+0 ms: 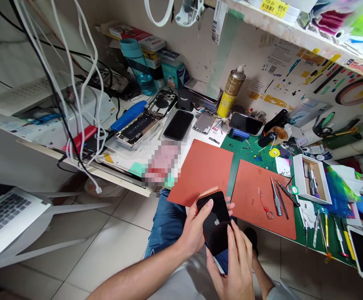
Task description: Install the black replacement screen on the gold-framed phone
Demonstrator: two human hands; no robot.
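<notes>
A black phone point(216, 233) with an orange edge shows a small light logo on its dark face. It is tilted over my lap, in front of the bench edge. My left hand point(197, 223) grips its upper left part, the thumb lying on the face and fingertips showing past the far edge. My right hand point(235, 258) is closed round the lower right part, with fingers along the right side and the thumb near the bottom. Just beyond the phone lie a brown-red mat point(205, 168) and a second such mat point(247, 200) bearing tools.
Screwdrivers point(275, 198) and a white box point(312, 177) are on the right. Behind stand a yellow spray can point(230, 93), a propped phone point(245, 123) and a blue bottle point(140, 71). White cables point(75, 83) hang at the left, above a laptop point(11, 216).
</notes>
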